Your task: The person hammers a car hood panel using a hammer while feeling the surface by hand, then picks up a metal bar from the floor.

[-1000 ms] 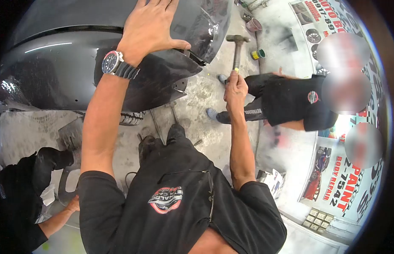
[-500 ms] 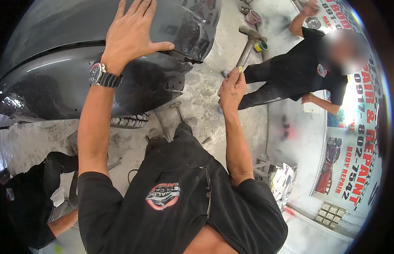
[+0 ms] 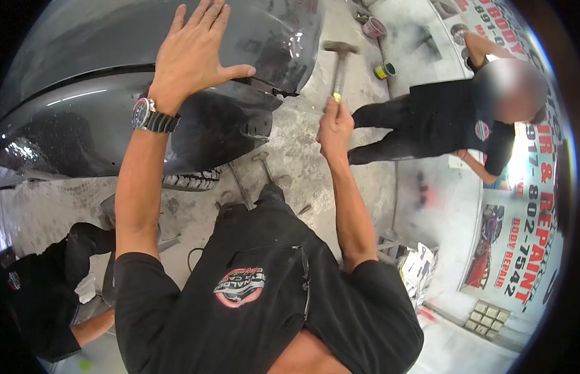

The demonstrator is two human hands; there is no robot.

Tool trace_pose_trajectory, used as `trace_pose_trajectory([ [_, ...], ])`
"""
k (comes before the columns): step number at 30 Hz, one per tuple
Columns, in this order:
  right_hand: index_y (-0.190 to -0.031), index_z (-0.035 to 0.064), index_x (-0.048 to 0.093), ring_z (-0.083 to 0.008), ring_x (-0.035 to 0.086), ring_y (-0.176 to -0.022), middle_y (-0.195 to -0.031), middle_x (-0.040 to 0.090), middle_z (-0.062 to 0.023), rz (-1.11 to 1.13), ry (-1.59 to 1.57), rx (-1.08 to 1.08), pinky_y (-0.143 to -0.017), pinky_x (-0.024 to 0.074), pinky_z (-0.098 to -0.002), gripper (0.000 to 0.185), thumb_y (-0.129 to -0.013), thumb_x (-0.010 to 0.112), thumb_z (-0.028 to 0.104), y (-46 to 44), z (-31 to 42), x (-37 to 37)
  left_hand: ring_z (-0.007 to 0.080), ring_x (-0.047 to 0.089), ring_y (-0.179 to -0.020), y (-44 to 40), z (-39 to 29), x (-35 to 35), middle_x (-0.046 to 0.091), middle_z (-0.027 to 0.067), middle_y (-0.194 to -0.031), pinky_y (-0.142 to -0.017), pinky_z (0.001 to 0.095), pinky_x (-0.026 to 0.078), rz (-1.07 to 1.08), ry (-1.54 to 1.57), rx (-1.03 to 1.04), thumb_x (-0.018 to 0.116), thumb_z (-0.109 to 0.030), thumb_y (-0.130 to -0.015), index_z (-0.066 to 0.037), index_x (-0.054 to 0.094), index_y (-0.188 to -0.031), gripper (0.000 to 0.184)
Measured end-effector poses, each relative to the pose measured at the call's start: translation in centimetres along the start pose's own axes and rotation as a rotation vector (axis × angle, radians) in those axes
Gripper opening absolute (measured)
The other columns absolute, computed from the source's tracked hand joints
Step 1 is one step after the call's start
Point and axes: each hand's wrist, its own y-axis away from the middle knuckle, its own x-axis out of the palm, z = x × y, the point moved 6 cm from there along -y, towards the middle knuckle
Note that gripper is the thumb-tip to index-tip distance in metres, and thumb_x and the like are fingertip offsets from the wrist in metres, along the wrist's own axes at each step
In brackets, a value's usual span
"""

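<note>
My left hand point(image 3: 191, 55) lies flat with its fingers spread on the dark car body, across the gap between the hood point(image 3: 97, 37) and the fender point(image 3: 72, 118). A watch is on that wrist. Away from the car, my right hand point(image 3: 335, 129) is wrapped round the handle of a hammer point(image 3: 340, 65), whose head points away from me. The fender's front end point(image 3: 256, 121) looks ragged, and a tire point(image 3: 191, 179) shows beneath it.
One person point(image 3: 452, 118) stands at the right, an arm raised. Another person point(image 3: 41, 293) is low at the left. Tools point(image 3: 262, 163) lie on the floor by my feet. A green can point(image 3: 385, 71) and a bucket point(image 3: 373, 27) stand near the wall.
My left hand has shifted left along the car since the first frame. The hammer has swung from tilted to nearly straight ahead since the second. The person at the right has changed posture.
</note>
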Motion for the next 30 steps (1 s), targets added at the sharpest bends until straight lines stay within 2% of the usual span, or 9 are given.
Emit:
trace_pose_trajectory([
  [1, -0.090, 0.0038, 0.055, -0.0097, 0.045, -0.040, -0.057, 0.047, 0.0011, -0.018, -0.212, 0.086, -0.038, 0.0364, -0.0300, 0.038, -0.112, 0.053, 0.034, 0.8, 1.1, -0.3, 0.0398, 0.033, -0.154, 0.3, 0.1, 0.0, 0.042, 0.0281, -0.160, -0.128, 0.0561, 0.020, 0.003, 0.009, -0.011, 0.068, -0.080, -0.077, 0.013, 0.044, -0.150, 0.120],
  [4, -0.086, 0.0007, 0.054, -0.0106, 0.047, -0.049, -0.060, 0.049, -0.0003, -0.109, -0.147, 0.004, -0.045, 0.0379, -0.0347, 0.041, -0.110, 0.055, 0.034, 1.5, 1.8, 0.1, 0.0396, 0.033, -0.154, 0.3, -0.2, 0.0, 0.043, 0.0281, -0.160, -0.128, 0.0556, 0.021, -0.004, -0.011, 0.002, 0.069, -0.078, -0.078, 0.013, 0.044, -0.150, 0.119],
  [5, -0.086, 0.0028, 0.055, -0.0081, 0.047, -0.049, -0.060, 0.048, 0.0009, 0.016, 0.120, -0.082, -0.043, 0.0373, -0.0308, 0.040, -0.111, 0.055, 0.034, 0.6, 1.3, 0.8, 0.0395, 0.033, -0.154, 0.3, -0.2, 0.2, 0.043, 0.0280, -0.160, -0.128, 0.0555, 0.021, 0.001, -0.028, 0.001, 0.070, -0.078, -0.078, 0.013, 0.044, -0.150, 0.118],
  [12, -0.084, 0.0030, 0.054, -0.0085, 0.044, -0.045, -0.059, 0.048, 0.0014, -0.129, -0.246, 0.013, -0.042, 0.0373, -0.0309, 0.041, -0.110, 0.056, 0.035, 0.8, 2.4, -0.6, 0.0392, 0.034, -0.154, 0.5, 0.1, 0.0, 0.044, 0.0272, -0.159, -0.127, 0.0555, 0.022, -0.011, 0.012, -0.009, 0.071, -0.076, -0.078, 0.012, 0.045, -0.149, 0.116],
  [16, -0.092, 0.0047, 0.060, -0.0089, 0.043, -0.041, -0.058, 0.046, 0.0033, 0.038, 0.219, -0.105, -0.040, 0.0343, -0.0284, 0.038, -0.111, 0.054, 0.037, -1.8, 0.3, -0.5, 0.0392, 0.035, -0.153, 0.2, 0.0, 0.0, 0.045, 0.0265, -0.159, -0.127, 0.0555, 0.022, 0.000, 0.011, 0.002, 0.069, -0.077, -0.079, 0.011, 0.046, -0.149, 0.116],
  [20, -0.104, -0.0011, 0.061, -0.0099, 0.053, -0.058, -0.070, 0.053, -0.0008, -0.004, -0.205, 0.125, -0.052, 0.0452, -0.0284, 0.039, -0.112, 0.052, 0.036, 1.4, 3.1, -2.4, 0.0391, 0.036, -0.153, 0.6, 0.4, 0.5, 0.046, 0.0268, -0.158, -0.127, 0.0554, 0.023, -0.051, 0.011, 0.012, 0.067, -0.078, -0.080, 0.012, 0.047, -0.149, 0.115],
  [24, -0.094, 0.0018, 0.054, -0.0088, 0.054, -0.054, -0.076, 0.056, -0.0030, -0.033, -0.269, -0.020, -0.049, 0.0461, -0.0267, 0.029, -0.110, 0.057, 0.026, 2.8, 3.0, -0.8, 0.0392, 0.038, -0.152, 0.7, 0.3, -0.2, 0.048, 0.0273, -0.156, -0.127, 0.0550, 0.024, -0.035, 0.025, -0.006, 0.068, -0.077, -0.080, 0.012, 0.048, -0.148, 0.113],
  [25, -0.092, 0.0036, 0.052, -0.0083, 0.048, -0.048, -0.070, 0.053, -0.0012, 0.075, -0.270, 0.119, -0.044, 0.0425, -0.0277, 0.030, -0.108, 0.063, 0.027, 3.1, 3.3, -0.3, 0.0393, 0.038, -0.152, 0.8, 0.3, -0.4, 0.049, 0.0274, -0.155, -0.127, 0.0549, 0.025, -0.014, 0.049, -0.013, 0.068, -0.077, -0.080, 0.012, 0.048, -0.148, 0.113],
  [30, -0.099, 0.0005, 0.058, -0.0064, 0.043, -0.044, -0.061, 0.047, 0.0021, 0.126, -0.013, 0.064, -0.038, 0.0354, -0.0257, 0.033, -0.110, 0.056, 0.032, 1.4, 1.6, -0.3, 0.0394, 0.039, -0.151, 0.8, 0.6, 1.2, 0.051, 0.0269, -0.154, -0.127, 0.0543, 0.025, -0.113, 0.049, -0.017, 0.070, -0.075, -0.079, 0.013, 0.049, -0.146, 0.113],
])
